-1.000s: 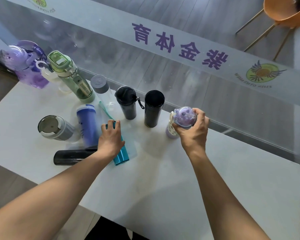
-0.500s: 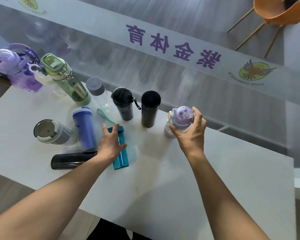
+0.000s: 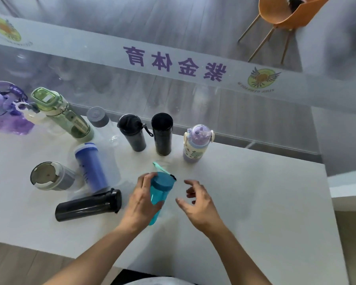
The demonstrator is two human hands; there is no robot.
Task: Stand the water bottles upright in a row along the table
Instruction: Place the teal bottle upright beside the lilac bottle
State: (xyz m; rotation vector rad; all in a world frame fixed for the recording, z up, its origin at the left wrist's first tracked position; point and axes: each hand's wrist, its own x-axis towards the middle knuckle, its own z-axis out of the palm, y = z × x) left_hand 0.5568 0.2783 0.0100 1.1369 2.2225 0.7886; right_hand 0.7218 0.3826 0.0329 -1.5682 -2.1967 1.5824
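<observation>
1. Two bare hands work over the white table (image 3: pixel 255 202); the left hand (image 3: pixel 141 204) grasps the teal bottle (image 3: pixel 159 194), fingers wrapped round its body just below the cap, thumb on the near side.
2. It is tilted, cap toward the far edge, near the middle of the table.
3. The right hand (image 3: pixel 197 204) hangs just beside it, fingers spread and curled, touching nothing.
4. Standing along the far edge: a purple child's bottle (image 3: pixel 195 144), a black tumbler (image 3: pixel 162 133), a black flask (image 3: pixel 133 132).
5. Lying flat at left: a black bottle (image 3: pixel 88 205), a blue bottle (image 3: pixel 90 165).
</observation>
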